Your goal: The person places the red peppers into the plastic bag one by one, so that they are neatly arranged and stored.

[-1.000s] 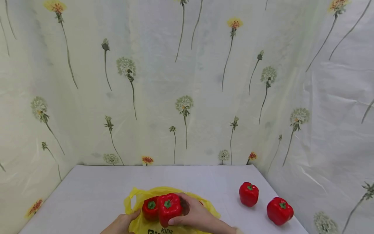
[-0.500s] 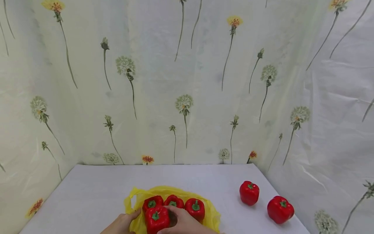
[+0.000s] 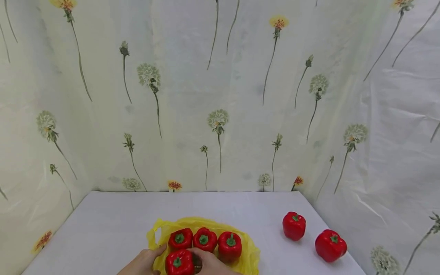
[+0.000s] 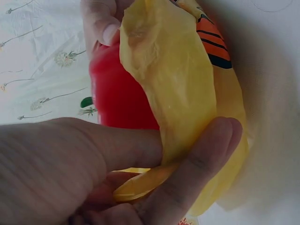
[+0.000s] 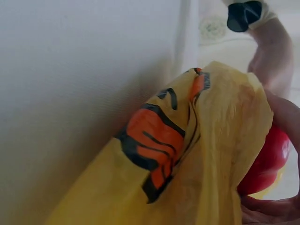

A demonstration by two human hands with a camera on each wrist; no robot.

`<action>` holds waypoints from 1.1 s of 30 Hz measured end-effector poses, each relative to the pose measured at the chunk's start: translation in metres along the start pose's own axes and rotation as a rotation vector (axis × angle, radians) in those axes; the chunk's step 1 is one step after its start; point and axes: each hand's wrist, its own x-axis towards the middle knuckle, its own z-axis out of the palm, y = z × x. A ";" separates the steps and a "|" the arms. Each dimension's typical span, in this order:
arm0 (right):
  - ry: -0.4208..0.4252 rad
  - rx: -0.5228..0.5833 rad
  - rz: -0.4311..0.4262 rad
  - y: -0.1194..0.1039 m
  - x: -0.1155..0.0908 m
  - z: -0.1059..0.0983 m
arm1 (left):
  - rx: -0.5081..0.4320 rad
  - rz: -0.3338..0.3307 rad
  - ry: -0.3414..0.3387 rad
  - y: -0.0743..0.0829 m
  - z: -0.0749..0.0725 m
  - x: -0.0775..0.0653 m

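Note:
A yellow plastic bag (image 3: 252,258) lies spread open at the front of the table, with three red bell peppers (image 3: 229,246) in a row inside. In front of them, at the bag's near left, my right hand (image 3: 210,263) holds another red bell pepper (image 3: 180,262), its green stem upward. My left hand (image 3: 144,261) pinches the left side of the bag; the left wrist view shows the yellow film (image 4: 183,79) between thumb and finger, close to the red pepper (image 4: 119,98). Seen from the right wrist, the bag's printed side (image 5: 157,136) covers part of the held pepper (image 5: 267,161).
Two more red bell peppers, one farther back (image 3: 293,226) and one nearer the edge (image 3: 330,246), stand on the right of the white table (image 3: 113,225). A curtain with a dandelion print (image 3: 185,114) hangs behind and along both sides.
My right hand has brought the held pepper down and left into the bag's near left part, uncovering the peppers behind. My left hand has stayed at the bag's left side.

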 end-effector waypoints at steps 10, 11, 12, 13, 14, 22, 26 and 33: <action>0.029 -0.046 0.020 0.005 0.003 0.002 | -0.054 -0.027 0.047 0.089 -0.005 -0.045; 0.027 -0.052 0.013 0.006 0.004 0.001 | -0.060 -0.033 0.048 0.091 -0.005 -0.047; 0.027 -0.056 0.006 0.007 0.005 0.001 | -0.057 -0.037 0.049 0.092 -0.005 -0.047; 0.027 -0.056 0.005 0.009 0.006 0.000 | -0.057 -0.035 0.053 0.091 -0.005 -0.046; 0.029 -0.055 0.006 0.011 0.009 -0.001 | -0.061 -0.033 0.060 0.090 -0.004 -0.045; 0.001 -0.093 -0.027 0.036 0.029 -0.011 | -0.021 0.015 0.070 0.102 -0.005 -0.053; 0.021 -0.119 0.012 0.017 0.015 -0.001 | 0.015 0.015 0.057 0.096 -0.005 -0.050; -0.044 -0.182 -0.006 0.051 0.040 -0.022 | -0.001 -0.005 0.069 0.099 -0.004 -0.050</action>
